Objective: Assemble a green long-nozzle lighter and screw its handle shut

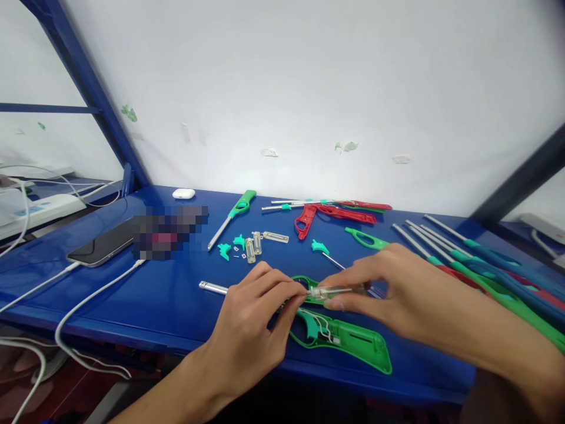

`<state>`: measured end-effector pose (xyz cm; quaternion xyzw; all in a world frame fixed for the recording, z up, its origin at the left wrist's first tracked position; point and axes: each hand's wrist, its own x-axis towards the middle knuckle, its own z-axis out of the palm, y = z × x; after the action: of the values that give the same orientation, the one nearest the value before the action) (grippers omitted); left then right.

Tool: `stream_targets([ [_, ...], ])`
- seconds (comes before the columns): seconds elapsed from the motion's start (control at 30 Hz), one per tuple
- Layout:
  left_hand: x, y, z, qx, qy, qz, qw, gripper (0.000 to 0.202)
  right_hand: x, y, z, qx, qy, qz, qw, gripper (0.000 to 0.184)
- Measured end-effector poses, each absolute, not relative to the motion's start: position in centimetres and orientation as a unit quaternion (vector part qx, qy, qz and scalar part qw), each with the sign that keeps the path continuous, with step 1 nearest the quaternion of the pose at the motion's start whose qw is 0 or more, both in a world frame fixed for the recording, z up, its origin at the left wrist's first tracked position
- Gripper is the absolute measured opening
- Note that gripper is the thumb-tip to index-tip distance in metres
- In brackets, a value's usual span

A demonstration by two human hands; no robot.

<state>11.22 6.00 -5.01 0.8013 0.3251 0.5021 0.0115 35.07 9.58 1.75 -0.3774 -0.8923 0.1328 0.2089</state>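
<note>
My right hand [375, 280] grips a clear plastic fuel tank [332, 292] between thumb and fingers, its metal valve end facing left. At that end, the thumb and forefinger of my left hand [253, 309] are pinched together; anything between them is too small to make out. Below both hands lies an opened green lighter shell [364, 344], holding a teal trigger [312, 325] and white wires. Another green shell piece shows partly behind the fuel tank. A metal lighter tube [212, 287] sticks out left of my left hand.
Loose fuel tanks [251, 249] and teal triggers [225, 251] lie beyond my hands. Red shell halves [304, 222] and a whole green lighter [241, 206] are farther back. Several long lighters [454, 254] lie right. A phone [103, 241] and white cable [95, 288] are left.
</note>
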Motion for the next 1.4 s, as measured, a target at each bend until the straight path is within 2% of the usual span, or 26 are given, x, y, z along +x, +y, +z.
stream_targets([
  [0.37,11.3,6.1,-5.0,0.806,0.322,0.496,0.001,0.014,34.7,9.9,2.2,-0.367,-0.899,0.153,0.184,0.017],
  [0.73,11.3,6.0,-5.1,0.805,0.335,0.489,-0.008,0.014,34.5,9.8,1.9,-0.379,-0.901,0.140,0.157,0.029],
  [0.93,11.2,6.1,-5.1,0.799,0.337,0.497,-0.006,0.015,34.2,9.8,2.6,-0.372,-0.899,0.172,0.155,0.023],
  [1.2,11.3,5.6,-4.6,0.803,0.377,0.457,0.059,0.014,34.3,9.8,2.7,-0.369,-0.890,0.190,0.187,0.017],
  [1.4,11.4,5.4,-4.4,0.808,0.388,0.433,0.098,0.012,34.5,9.9,2.5,-0.383,-0.891,0.170,0.171,0.018],
])
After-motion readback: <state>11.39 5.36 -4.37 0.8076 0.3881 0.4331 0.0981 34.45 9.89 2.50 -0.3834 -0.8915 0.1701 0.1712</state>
